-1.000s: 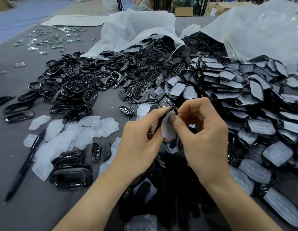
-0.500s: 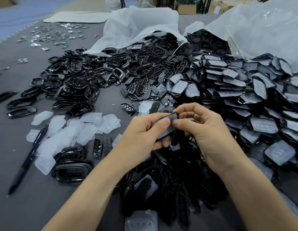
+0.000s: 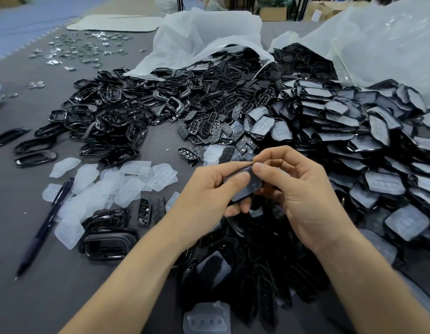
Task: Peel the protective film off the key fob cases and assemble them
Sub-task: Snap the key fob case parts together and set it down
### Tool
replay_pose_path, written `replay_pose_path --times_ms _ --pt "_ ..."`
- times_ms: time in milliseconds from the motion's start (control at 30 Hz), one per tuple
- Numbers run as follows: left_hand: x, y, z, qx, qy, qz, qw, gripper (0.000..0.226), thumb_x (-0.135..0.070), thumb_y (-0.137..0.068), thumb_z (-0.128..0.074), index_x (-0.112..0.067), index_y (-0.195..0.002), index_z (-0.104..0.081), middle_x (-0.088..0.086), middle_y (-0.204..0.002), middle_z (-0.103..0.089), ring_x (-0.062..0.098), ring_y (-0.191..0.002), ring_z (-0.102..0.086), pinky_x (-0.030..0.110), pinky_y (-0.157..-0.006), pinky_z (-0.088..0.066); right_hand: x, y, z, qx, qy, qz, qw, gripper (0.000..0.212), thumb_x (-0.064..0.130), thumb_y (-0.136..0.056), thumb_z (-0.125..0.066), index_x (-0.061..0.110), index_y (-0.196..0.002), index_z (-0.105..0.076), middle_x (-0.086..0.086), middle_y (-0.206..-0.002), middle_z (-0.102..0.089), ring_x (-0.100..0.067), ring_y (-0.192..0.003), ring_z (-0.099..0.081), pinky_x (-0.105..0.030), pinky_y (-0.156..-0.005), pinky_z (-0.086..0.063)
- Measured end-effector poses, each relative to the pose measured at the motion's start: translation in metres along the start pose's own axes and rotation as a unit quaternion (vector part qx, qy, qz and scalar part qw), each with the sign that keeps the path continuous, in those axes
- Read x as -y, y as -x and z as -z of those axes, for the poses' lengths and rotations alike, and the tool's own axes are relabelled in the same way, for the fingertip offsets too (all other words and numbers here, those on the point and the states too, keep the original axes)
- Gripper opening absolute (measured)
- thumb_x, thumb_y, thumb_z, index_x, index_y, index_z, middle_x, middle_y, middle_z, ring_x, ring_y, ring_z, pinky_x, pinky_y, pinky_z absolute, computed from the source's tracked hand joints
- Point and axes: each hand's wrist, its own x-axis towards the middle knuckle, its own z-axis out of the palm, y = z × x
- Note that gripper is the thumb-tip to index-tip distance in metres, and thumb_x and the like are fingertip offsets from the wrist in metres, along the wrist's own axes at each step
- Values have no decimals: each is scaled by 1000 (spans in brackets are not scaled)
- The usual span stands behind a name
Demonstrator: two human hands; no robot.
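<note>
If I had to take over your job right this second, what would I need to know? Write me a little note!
Left hand: grips a small flat black plastic key fob case piece covered with cloudy film.
Right hand: pinches that piece's top edge, seemingly at the film; film not yet off.
Waiting: heap of film-covered black case pieces, right side of the grey table; glossy black frames far left; black button inserts in the middle.
Done: a patch of peeled translucent films lies left of the hands.
Left: finish this peel, work through the heap, assemble.
</note>
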Motion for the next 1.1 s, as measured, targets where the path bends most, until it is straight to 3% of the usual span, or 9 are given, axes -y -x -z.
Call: replay_pose_path --times_ms 133,300,433,533,633,767,867,1100 --pt "3 0 0 -1 35 -1 999 29 -1 -99 -43 -16 -108 -66 9 -61 -54 4 -44 -45 14 -43 -31 0 0 -3 -16 22 42 999 20 -2 -85 -63 15 -76 -65 -12 -75 -55 -16 -62 -57 -25 -58 -53" --pt "5 -2 -1 -1 93 -6 996 23 -11 -95 -48 -12 -105 -68 4 -64 -59 9 -50 -50 14 -40 -31 -1 1 -6 -38 58 80 994 10 14 -82 -66 21 -75 -65 -18 -74 -56 -44 -63 -53 -56 -69 -51" --pt "4 -2 -2 9 68 -15 998 27 -23 -92 -48 -10 -106 -66 -1 -56 -58 8 -48 -50 15 -42 -32 -3 1 -7 -38 70 91 993 11 12 -88 -61 19 -80 -62 -20 -75 -58 -55 -67 -54 -66 -66 -49" --pt "1 -1 -4 -9 15 -24 1000 25 -15 -97 -43 -7 -106 -64 -2 -52 -58 5 -43 -49 15 -42 -33 -3 1 -6 -37 87 103 990 16 7 -92 -59 20 -82 -61 -20 -79 -61 -45 -71 -60 -50 -62 -55" --pt "1 -2 -2 -71 -68 -43 994 20 -15 -98 -48 -15 -89 -67 -3 -47 -56 8 -38 -45 15 -42 -36 -4 1 -7 -43 78 110 990 17 8 -93 -58 21 -83 -60 -18 -82 -65 -29 -70 -60 -32 -57 -55" --pt "6 -2 -2 -131 -144 -72 978 15 -20 -93 -58 -22 -81 -67 -1 -43 -55 12 -34 -45 15 -40 -35 -6 2 -10 -46 50 86 994 12 7 -94 -56 16 -86 -58 1 -68 -65 -17 -59 -60 -24 -48 -51" --pt "9 -2 -5 -158 -177 -92 967 19 -22 -94 -59 -20 -76 -65 -3 -42 -56 11 -32 -47 16 -40 -36 -4 3 -10 -52 64 94 992 11 7 -93 -57 15 -85 -58 3 -66 -63 -17 -55 -60 -25 -46 -51" --pt "6 0 -5 -148 -109 -73 980 30 -30 -93 -51 -16 -69 -61 3 -48 -60 13 -30 -47 18 -33 -36 -3 2 -9 -75 104 110 986 11 4 -93 -58 11 -84 -60 6 -64 -59 -8 -45 -52 -20 -42 -46"
